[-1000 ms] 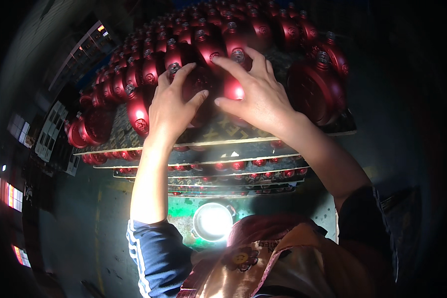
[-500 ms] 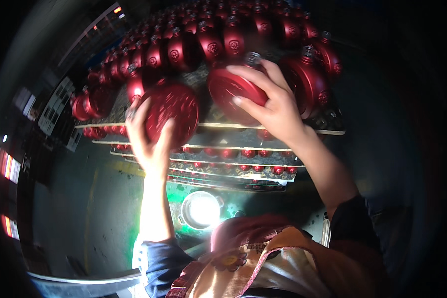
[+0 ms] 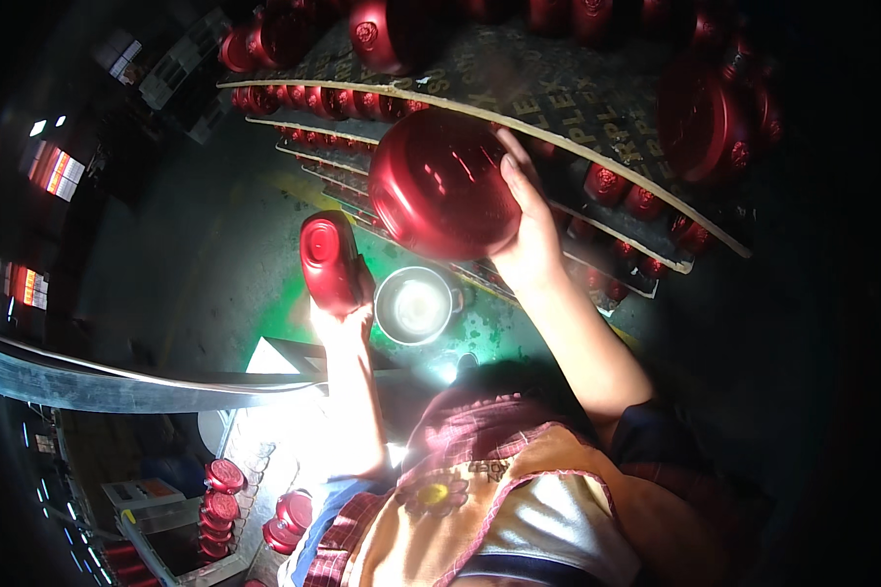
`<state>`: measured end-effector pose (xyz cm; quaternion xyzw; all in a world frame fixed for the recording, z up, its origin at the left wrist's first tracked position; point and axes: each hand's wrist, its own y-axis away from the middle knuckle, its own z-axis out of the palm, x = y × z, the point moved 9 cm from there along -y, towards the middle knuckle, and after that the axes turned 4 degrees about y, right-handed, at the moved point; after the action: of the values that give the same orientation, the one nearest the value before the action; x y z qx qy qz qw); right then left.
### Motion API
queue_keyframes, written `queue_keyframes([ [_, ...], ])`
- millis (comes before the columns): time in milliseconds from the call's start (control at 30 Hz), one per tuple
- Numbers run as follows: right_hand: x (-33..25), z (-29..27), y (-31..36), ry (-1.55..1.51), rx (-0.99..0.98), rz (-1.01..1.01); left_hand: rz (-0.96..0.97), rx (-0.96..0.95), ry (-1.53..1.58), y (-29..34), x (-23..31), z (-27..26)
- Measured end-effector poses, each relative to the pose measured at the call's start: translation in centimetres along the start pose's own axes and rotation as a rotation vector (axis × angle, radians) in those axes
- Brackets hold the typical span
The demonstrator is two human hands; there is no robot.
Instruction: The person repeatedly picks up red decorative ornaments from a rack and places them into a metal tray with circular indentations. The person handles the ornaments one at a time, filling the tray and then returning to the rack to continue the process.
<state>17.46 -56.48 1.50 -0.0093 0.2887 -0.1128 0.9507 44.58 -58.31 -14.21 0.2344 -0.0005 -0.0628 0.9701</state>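
Note:
My left hand (image 3: 347, 318) is closed around the lower part of a glossy red bottle (image 3: 329, 256), whose oval base with a recessed ring faces up toward me. Its neck is hidden behind the hand. In my right hand (image 3: 531, 230) is a second red bottle (image 3: 440, 186), large and round-bodied, gripped at its right side; its broad face is toward me and its neck does not show. This one hangs just in front of the top board's edge, and the left one is lower and farther left, apart from it.
Stacked boards (image 3: 578, 112) carry rows of similar red bottles (image 3: 700, 122) ahead and to the right. A round metal pot (image 3: 416, 305) stands on the floor. A curved metal rail (image 3: 137, 377) crosses at left; beyond it more red bottles (image 3: 223, 477) stand in a row.
Both bottles have come away from the top board toward my body. The left one has turned so its base shows. My view has swung left, bringing in the rail and the bottles behind it.

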Motion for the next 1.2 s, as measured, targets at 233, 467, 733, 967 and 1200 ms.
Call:
queue_keyframes([
  [233,13.1,0.7,-0.8,-0.835,0.109,0.685,-0.502,-0.154,0.474,-7.7,-1.0,-2.8],
  [467,16.7,0.9,-2.9,-0.908,0.207,0.664,-0.489,-0.075,0.43,-11.5,2.9,-5.2],
  [733,15.2,-0.9,-2.8,-0.614,0.209,0.301,-0.481,-0.266,0.125,-9.3,2.8,-4.1],
  [967,11.4,3.4,2.1,-0.617,-0.328,0.23,-0.309,-0.374,-0.065,-1.9,3.4,-6.0],
  [1200,10.6,0.9,11.9,-0.254,-0.144,0.209,-0.022,-0.154,-0.281,10.4,7.0,-17.7],
])
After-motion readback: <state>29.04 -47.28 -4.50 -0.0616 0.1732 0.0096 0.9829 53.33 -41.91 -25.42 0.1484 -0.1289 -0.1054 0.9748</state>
